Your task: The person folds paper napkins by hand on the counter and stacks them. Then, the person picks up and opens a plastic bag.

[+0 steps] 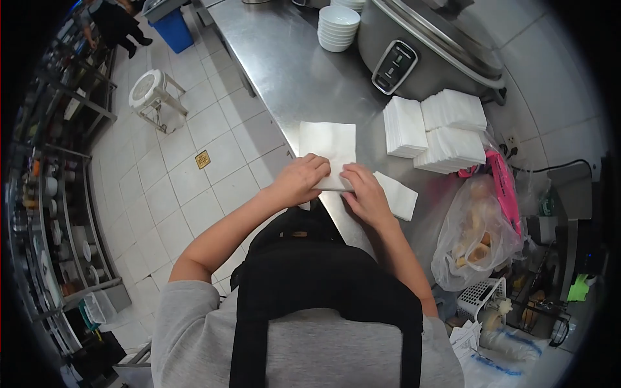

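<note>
Lying under left hand [304,180], right hand [367,196]: white napkin [328,140] (on steel counter [279,68]); fingers bent, can't tell if pinching.

Bare steel of the bench [281,64] lies open beyond the white sheet [328,139]; passage rightward is obstructed by napkin stacks [446,129], with the large cooker [420,52] behind them

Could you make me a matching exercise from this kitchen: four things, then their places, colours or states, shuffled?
1. Bowls
2. Stool
3. Bin
4. Right hand

A. Blue
B. Touching white paper
C. Stacked beside the big grey cooker
D. White, standing on the tiled floor

Pairs: 1-C, 2-D, 3-A, 4-B
</note>
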`<state>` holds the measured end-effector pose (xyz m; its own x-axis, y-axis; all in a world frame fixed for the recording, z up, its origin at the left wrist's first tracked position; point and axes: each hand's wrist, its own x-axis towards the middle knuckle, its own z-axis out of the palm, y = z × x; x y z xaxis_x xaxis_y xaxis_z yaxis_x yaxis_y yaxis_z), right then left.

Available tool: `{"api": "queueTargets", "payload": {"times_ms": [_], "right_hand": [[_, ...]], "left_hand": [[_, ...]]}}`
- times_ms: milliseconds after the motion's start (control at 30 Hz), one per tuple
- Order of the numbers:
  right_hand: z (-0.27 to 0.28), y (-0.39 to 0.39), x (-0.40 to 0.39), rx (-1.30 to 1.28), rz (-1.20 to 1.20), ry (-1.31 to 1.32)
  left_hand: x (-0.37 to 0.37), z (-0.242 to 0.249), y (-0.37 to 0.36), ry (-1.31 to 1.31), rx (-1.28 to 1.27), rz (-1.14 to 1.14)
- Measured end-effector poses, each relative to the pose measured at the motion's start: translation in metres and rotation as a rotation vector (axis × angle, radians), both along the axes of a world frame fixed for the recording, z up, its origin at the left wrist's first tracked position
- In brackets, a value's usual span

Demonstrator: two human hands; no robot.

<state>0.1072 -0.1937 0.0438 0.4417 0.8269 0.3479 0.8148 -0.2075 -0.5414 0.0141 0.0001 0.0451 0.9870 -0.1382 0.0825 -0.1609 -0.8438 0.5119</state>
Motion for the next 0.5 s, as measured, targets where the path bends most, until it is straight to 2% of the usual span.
{"api": "queueTargets", "payload": {"times_ms": [67, 200, 267, 300, 367, 500], "right_hand": [[-0.008, 0.003, 0.011, -0.064, 0.040, 0.020], [-0.004, -0.003, 0.020, -0.164, 0.065, 0.218], [-0.004, -0.003, 0.028, -0.130, 0.106, 0.325], [-0.004, -0.003, 0.030, -0.133, 0.113, 0.320], [-0.005, -0.002, 0.033, -0.176, 0.037, 0.556], [-0.001, 0.000, 0.037, -0.209, 0.061, 0.589]], "left_hand": [[-0.001, -0.006, 0.004, -0.081, -0.079, -0.026], [0.000, -0.011, 0.017, 0.019, -0.249, -0.019], [0.001, -0.017, 0.023, 0.002, -0.375, -0.002], [0.002, -0.016, 0.025, -0.004, -0.377, 0.005], [0.003, -0.015, 0.026, 0.059, -0.428, 0.019], [0.006, -0.014, 0.025, 0.041, -0.379, 0.022]]}}
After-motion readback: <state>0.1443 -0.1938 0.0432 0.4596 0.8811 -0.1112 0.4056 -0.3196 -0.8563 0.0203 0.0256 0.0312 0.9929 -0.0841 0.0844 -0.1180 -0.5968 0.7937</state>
